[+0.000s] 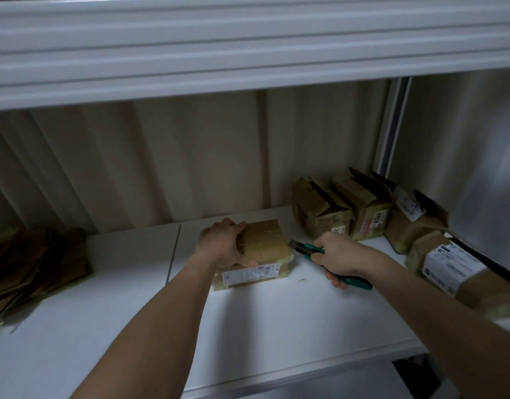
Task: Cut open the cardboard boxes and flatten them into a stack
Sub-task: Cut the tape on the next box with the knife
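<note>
1. My left hand [223, 244] lies over the left end of a taped cardboard box [265, 246], fingers curled over its far edge and thumb down on its near top edge, gripping it.
2. That box sits flat near the middle of the white shelf [104, 326], a white shipping label [249, 275] on the side facing me.
3. My right hand [336, 254] is wrapped around the handle of a green utility knife [307, 249], holding it firmly.
4. The knife's dark tip points left at the box's right end, just beside its upper corner; I cannot tell whether it touches the cardboard.
5. A small greenish scrap [301, 280] lies on the shelf just right of the box.
6. At the shelf's left end rests a stack of flattened cardboard [32, 269], well apart from the box.
7. At the right, a cluster of other boxes [366, 210] stands against the corrugated back wall [161, 156], several with flaps standing open and labels showing.
8. One more labelled box [446, 263] sits nearer me on the right, beside my right forearm.
</note>
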